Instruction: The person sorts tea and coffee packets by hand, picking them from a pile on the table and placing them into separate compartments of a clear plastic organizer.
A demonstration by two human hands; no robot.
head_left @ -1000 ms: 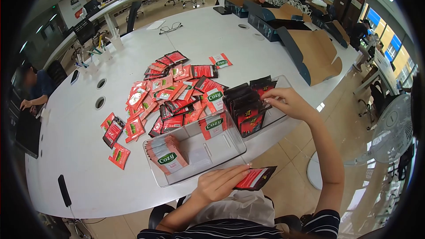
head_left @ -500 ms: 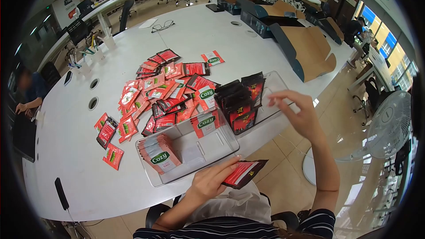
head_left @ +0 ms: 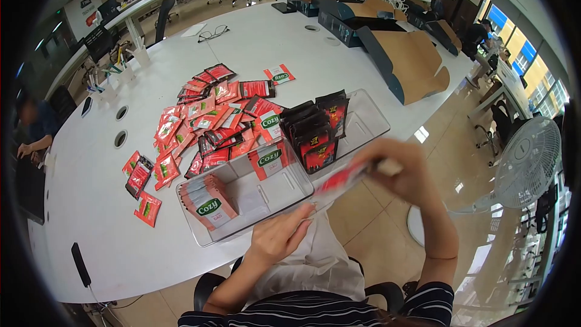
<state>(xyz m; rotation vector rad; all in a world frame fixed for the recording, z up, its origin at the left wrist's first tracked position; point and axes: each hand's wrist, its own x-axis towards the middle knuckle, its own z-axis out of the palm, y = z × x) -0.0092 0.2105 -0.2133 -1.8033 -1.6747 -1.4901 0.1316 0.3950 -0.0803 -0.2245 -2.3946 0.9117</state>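
My right hand [head_left: 396, 166] pinches one end of a red and black sachet [head_left: 339, 183], which is smeared by motion, in front of the right bin. Just below the sachet's other end, my left hand [head_left: 281, 236] has its fingers stretched out, with nothing visible in them. The left clear plastic bin [head_left: 227, 234] holds a row of pink Cozy sachets [head_left: 209, 206] at its left end and one Cozy sachet [head_left: 269, 158] against its back wall. Black and red sachets [head_left: 318, 139] stand upright in the right clear bin [head_left: 372, 118].
Behind the bins lies a loose pile of red, pink and black sachets [head_left: 209, 118]. Opened cardboard boxes [head_left: 405, 60] stand at the back right, glasses [head_left: 213, 34] at the back. A white fan [head_left: 523, 166] is on the right. Another person [head_left: 37, 127] sits at far left.
The red and black sachet has passed from my left hand to my right hand. My right hand has come down and closed on it; my left hand's fingers have let go.
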